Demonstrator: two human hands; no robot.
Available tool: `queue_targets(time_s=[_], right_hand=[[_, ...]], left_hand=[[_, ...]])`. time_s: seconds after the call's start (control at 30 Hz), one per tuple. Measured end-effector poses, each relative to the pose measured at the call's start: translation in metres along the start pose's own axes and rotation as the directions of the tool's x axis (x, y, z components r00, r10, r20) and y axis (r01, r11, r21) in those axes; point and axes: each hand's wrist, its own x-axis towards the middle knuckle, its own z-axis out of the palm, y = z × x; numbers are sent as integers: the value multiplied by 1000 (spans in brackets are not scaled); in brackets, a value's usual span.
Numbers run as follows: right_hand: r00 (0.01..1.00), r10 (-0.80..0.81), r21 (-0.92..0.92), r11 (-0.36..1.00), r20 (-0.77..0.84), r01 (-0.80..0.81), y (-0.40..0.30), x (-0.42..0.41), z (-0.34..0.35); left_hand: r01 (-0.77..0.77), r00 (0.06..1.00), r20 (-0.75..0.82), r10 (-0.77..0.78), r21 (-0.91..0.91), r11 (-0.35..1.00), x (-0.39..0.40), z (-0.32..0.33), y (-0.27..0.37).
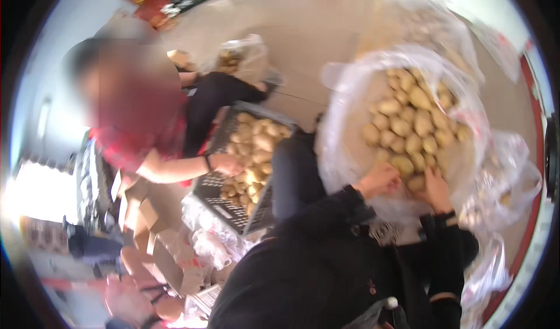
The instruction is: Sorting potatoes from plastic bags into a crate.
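Note:
A large clear plastic bag [345,123] stands wide open in front of me, with many potatoes [407,128] heaped inside. My left hand [379,181] is at the near side of the bag, its fingers curled; whether anything is inside them is hidden. Beside it, my right hand [437,191] reaches down among the nearest potatoes. Its fingers touch a potato [415,183], but a firm grip on it is not plain to see.
Left of my leg [293,176], a black plastic crate [223,209] holds more potatoes. A co-worker's hand [227,164] reaches into it. Filled plastic bags [498,189] lie to the right. Cardboard boxes [146,217] and crumpled plastic bags [212,246] are at lower left. Another potato bag [247,53] sits farther off.

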Motion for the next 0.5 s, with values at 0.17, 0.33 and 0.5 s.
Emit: queue_targets(time_s=[0.17, 0.33, 0.5], right_hand=[[996, -43, -60, 997, -82, 38, 12, 5, 18], [999, 13, -32, 999, 40, -11, 17, 0, -1], [997, 32, 140, 989, 67, -41, 11, 3, -25]], left_hand=[[12, 1000, -12, -12, -9, 1000, 2, -1, -4], [99, 995, 5, -99, -8, 995, 6, 2, 2], [93, 995, 29, -93, -8, 996, 2, 5, 6]])
